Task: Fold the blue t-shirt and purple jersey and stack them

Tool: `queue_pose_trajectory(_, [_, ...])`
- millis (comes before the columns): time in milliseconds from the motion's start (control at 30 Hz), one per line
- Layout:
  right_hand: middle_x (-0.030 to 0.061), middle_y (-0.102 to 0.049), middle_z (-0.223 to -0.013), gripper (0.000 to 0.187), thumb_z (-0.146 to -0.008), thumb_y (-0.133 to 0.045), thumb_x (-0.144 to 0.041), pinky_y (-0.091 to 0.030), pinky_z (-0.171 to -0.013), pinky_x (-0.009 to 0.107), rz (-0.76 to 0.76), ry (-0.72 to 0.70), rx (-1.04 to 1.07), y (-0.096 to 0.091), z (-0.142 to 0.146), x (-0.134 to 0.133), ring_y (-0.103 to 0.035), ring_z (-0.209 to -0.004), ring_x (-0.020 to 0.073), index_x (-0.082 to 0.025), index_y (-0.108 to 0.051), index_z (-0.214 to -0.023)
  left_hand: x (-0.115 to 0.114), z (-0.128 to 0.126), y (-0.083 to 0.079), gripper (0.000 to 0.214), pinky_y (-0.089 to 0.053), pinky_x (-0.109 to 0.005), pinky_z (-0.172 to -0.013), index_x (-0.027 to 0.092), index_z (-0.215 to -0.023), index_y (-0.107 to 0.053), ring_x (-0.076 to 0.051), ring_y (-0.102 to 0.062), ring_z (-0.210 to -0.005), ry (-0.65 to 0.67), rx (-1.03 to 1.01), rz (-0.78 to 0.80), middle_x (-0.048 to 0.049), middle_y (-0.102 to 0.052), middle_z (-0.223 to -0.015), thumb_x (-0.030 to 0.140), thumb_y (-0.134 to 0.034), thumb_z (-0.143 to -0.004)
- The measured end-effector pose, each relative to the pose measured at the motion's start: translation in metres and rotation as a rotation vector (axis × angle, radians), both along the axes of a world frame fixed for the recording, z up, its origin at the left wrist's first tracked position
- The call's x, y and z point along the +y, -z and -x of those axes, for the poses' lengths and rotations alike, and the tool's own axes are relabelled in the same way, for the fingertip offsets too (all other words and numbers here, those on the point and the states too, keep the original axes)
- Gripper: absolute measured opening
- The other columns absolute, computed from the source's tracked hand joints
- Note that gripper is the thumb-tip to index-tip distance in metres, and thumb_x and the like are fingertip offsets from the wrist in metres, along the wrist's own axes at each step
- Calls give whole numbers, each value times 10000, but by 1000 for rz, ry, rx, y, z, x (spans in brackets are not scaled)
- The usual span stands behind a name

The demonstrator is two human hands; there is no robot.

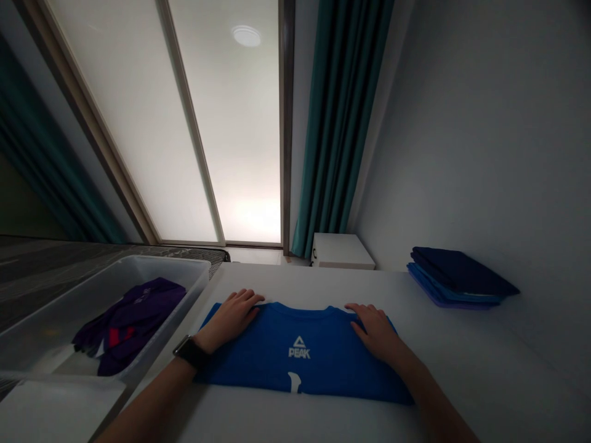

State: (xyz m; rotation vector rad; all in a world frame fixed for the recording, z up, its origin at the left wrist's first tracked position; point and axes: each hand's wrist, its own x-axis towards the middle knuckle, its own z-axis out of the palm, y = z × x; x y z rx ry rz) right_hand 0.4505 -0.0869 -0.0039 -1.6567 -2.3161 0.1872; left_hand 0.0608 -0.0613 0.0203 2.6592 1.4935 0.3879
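Note:
A blue T-shirt [332, 363] lies folded in a wide band on the white table, its neckline on the far side. White "PEAK" lettering and part of a white figure show on its front. My left hand [233, 317] rests on the shirt's left shoulder, fingers stretched out toward the far edge. On the right shoulder lies my right hand [373, 329], its fingers also extended and flat on the cloth. Neither hand grips the fabric. A dark watch is on my left wrist.
To the left stands a translucent plastic bin [161, 264] holding crumpled purple clothing [143, 314]. A stack of folded dark and blue garments [462, 274] sits on the table [295, 418] at the right, near the wall. Beyond the table is a white cabinet [344, 249].

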Motion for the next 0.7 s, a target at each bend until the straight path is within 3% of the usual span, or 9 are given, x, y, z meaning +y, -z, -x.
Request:
queue_pose_trajectory(167, [82, -648, -1222, 386, -925, -360, -246, -405, -942, 435, 23, 21, 17, 2, -9, 0, -576, -1094, 248, -234, -566, -1250, -1, 22, -6, 232, -450, -390, -912, 209, -1056, -636, -250, -613, -1001, -70, -50, 108, -78, -673, -1065, 249, -441, -938])
queue_pose_trajectory(333, [59, -656, -1158, 344, -923, -359, -267, -412, -932, 408, 69, -27, 123, 0, -4, 1, -594, -1038, 222, -275, -565, -1199, 0, 28, -1, 282, -464, -372, -921, 207, -1150, -591, -242, -619, -1028, -56, -188, 176, -85, -662, -1131, 303, -425, -943])
queue_pose_trajectory(467, [54, -660, -1039, 319, -945, -287, -266, -414, -923, 400, 109, -51, 182, -1, -1, 6, -594, -981, 211, -259, -587, -1054, 3, 26, 2, 270, -477, -346, -900, 223, -1135, -588, -227, -621, -1006, -1, -265, 231, -70, -656, -1146, 324, -410, -958])
queue_pose_trajectory(567, [50, -656, -1012, 362, -958, -248, -280, -418, -924, 404, 114, -55, 196, -2, -3, 8, -589, -978, 214, -266, -608, -997, 2, 27, -4, 272, -472, -328, -897, 221, -1062, -616, -216, -621, -975, 45, -275, 255, -60, -664, -1073, 343, -389, -975])
queue_pose_trajectory(700, [66, -657, -1113, 387, -964, -276, -340, -398, -983, 439, 123, -42, 194, 0, -7, 5, -580, -1067, 238, -270, -633, -1094, -1, 30, -16, 259, -475, -308, -883, 228, -1050, -648, -212, -625, -953, 68, -238, 292, -52, -659, -1050, 355, -445, -951])
